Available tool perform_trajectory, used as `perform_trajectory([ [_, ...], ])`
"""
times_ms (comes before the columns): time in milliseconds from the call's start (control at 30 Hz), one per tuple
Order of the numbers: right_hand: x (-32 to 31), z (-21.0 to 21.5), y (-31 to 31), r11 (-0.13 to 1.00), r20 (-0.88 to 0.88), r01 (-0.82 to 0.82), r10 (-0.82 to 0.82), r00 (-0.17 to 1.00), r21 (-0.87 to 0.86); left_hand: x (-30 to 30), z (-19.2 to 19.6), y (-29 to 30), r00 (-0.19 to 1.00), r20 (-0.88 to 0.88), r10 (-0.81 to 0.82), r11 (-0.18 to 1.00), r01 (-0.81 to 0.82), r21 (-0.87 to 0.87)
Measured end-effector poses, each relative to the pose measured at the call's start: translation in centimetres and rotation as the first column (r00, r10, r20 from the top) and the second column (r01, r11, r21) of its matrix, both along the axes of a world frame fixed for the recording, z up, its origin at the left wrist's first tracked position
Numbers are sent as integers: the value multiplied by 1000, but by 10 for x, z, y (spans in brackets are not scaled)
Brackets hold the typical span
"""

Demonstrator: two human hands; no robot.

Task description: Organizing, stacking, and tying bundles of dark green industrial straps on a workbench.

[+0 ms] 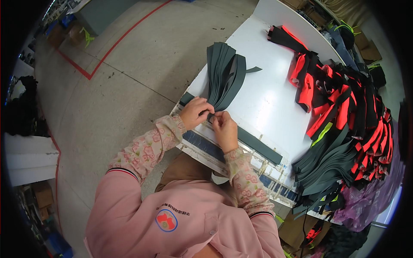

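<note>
A fanned bundle of dark grey fabric strips lies on the white table, its gathered lower end at my fingers. My left hand is closed beside that end, its fingertips bent around a small dark grey piece of strip. Close against it on the right, my right hand pinches at the same piece with thumb and forefinger. Whether this piece belongs to the bundle is hidden by my fingers. Another dark grey strip lies flat along the table's near edge, passing under my hands.
Red-and-black fabric pieces are heaped on the table's right side. Nearer, more dark grey strips hang over the edge beside a purple plastic bag. A raised white panel borders the table's far side. Red floor lines run at left.
</note>
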State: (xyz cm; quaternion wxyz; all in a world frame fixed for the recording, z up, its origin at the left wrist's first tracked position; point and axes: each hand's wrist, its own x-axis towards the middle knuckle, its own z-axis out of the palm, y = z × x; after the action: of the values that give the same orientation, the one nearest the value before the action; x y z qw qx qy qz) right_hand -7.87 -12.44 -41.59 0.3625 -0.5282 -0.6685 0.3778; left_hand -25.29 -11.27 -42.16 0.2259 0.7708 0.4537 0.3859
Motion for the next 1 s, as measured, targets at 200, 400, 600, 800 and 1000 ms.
perform_trajectory([
  [200, 6, 1, 0, 998, 57, -54, 52, 997, 26, 4, 2, 0, 1000, 10, -4, 1000, 4, 23],
  [400, 92, 27, -13, 953, -89, 118, -148, 985, -278, -1, 3, -2, 1000, -18, -19, 1000, 19, -18],
  [600, 174, 26, -43, 934, -3, 255, -264, 965, -251, -2, 4, -4, 999, -25, -35, 999, 35, 20],
  [800, 178, 18, -53, 971, 135, 224, -212, 968, -78, -1, 7, -3, 997, -58, -45, 995, 39, -91],
  [1000, 176, 21, -53, 987, 318, 163, -156, 935, 7, 5, 6, -2, 998, -57, -31, 999, 29, -36],
])
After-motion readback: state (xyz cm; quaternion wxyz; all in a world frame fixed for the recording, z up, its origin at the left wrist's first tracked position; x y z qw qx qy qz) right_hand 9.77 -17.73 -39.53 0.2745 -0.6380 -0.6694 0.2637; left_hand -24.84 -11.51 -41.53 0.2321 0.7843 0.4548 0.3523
